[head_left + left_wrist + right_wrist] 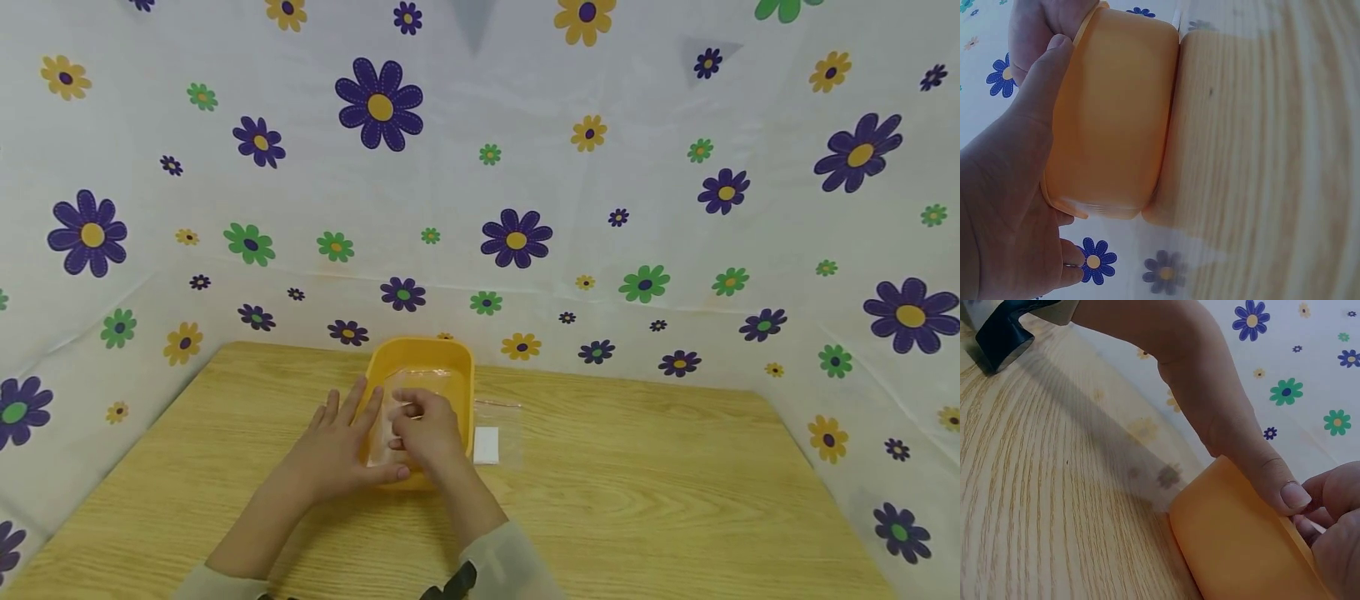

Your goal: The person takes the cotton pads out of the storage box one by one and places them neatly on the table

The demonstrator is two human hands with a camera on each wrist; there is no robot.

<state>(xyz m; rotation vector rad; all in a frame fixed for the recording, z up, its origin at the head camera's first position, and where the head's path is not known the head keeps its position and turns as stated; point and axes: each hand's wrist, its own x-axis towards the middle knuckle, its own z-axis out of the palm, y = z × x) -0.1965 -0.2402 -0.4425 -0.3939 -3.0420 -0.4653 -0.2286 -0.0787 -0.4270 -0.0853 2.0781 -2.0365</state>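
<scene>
A deep yellow plastic bin (420,351) stands on the table, with clear, shiny plastic film (381,446) inside it. My left hand (330,458) spreads over the bin's left side, fingers straight, with the thumb lying along the near rim. In the left wrist view that thumb (1044,84) touches the rim. My right hand (431,429) reaches over the bin from the right with its fingers curled. Between those fingers the right wrist view shows a small white sliver (1318,527); whether they pinch it or the film is hidden.
A clear zip bag (512,433) with a white card (486,446) in it lies against the bin's right side. The wood-patterned table (637,483) stretches away to both sides. A flower-print cloth (465,183) hangs behind it and at its sides.
</scene>
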